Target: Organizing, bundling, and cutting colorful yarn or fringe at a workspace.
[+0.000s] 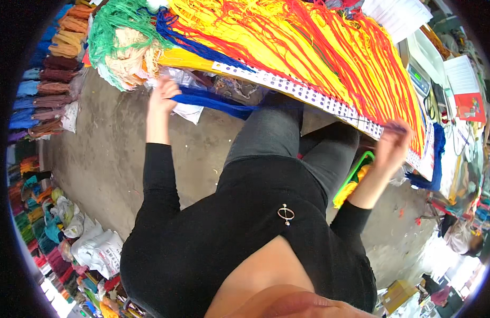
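Observation:
My left hand (164, 95) is closed on a hank of blue yarn (213, 102), which stretches from it along the table's front edge toward the middle. My right hand (393, 144), slightly blurred, is raised at the right end of a white strip with rows of holes (308, 93). Its fingers are pinched together on a thin dark strand of yarn (364, 116). Long yellow and red yarns (287, 42) lie side by side over the table behind the strip. Dark blue yarn (197, 47) crosses their left part.
Green yarn (117, 21) and cream yarn (131, 50) are heaped at the table's left end. Another blue hank (439, 151) hangs at the right. Behind it are a scale (417, 77) and papers (396, 16). A green-rimmed basket (356, 172) stands below. Coloured hanks (59, 87) are stacked at the left.

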{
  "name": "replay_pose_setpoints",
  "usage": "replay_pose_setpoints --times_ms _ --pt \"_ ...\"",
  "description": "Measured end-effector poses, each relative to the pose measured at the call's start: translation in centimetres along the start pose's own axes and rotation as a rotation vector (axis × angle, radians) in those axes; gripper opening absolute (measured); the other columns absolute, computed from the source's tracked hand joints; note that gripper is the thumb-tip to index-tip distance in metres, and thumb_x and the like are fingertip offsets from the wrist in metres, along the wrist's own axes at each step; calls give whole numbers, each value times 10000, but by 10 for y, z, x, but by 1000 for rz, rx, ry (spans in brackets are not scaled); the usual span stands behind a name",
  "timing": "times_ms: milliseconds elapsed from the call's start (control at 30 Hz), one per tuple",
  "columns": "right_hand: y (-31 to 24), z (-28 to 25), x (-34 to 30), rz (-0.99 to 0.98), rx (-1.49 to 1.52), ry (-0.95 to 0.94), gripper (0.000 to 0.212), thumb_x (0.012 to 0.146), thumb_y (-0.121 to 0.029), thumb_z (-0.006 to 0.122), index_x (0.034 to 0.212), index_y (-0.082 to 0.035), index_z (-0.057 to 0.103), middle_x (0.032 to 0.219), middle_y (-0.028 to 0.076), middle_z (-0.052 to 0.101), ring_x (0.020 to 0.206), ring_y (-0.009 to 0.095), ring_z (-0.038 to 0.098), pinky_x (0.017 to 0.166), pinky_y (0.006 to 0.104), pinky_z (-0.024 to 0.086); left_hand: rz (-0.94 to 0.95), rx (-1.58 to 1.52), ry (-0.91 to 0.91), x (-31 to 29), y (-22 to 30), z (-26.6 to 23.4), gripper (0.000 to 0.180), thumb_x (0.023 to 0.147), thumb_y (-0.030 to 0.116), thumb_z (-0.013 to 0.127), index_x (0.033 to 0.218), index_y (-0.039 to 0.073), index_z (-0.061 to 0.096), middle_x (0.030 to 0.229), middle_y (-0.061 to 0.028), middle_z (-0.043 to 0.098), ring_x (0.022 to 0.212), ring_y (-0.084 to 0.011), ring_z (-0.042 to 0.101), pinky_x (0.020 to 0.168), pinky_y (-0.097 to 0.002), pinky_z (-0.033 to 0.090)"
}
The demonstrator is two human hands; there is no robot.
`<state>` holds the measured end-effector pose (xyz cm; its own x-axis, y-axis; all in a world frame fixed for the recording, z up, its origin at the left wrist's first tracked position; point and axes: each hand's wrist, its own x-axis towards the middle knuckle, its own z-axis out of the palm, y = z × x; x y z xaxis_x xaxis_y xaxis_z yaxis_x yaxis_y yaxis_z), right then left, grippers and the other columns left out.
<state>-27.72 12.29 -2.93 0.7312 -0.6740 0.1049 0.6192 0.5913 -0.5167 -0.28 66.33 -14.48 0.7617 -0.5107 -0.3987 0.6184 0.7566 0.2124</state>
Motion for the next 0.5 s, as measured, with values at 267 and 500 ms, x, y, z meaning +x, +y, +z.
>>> replay_pose_setpoints --times_ms 267,500 --pt "-61 15 5 -509 -772 270 153 882 -148 524 757 -67 488 623 -22 399 534 78 329 499 224 265 325 18 -186 -27 -18 58 382 945 278 417 1220 20 474 881 -32 533 473 -21 333 385 -166 262" --pt "178 47 -8 345 -992 -384 199 862 -95 565 1020 10 507 735 96 626 614 142 606 588 263 494 -164 844 -124 6 -146 129 462 917 397 468 1277 108 457 1239 -56 509 871 -157 624 508 -189 425"
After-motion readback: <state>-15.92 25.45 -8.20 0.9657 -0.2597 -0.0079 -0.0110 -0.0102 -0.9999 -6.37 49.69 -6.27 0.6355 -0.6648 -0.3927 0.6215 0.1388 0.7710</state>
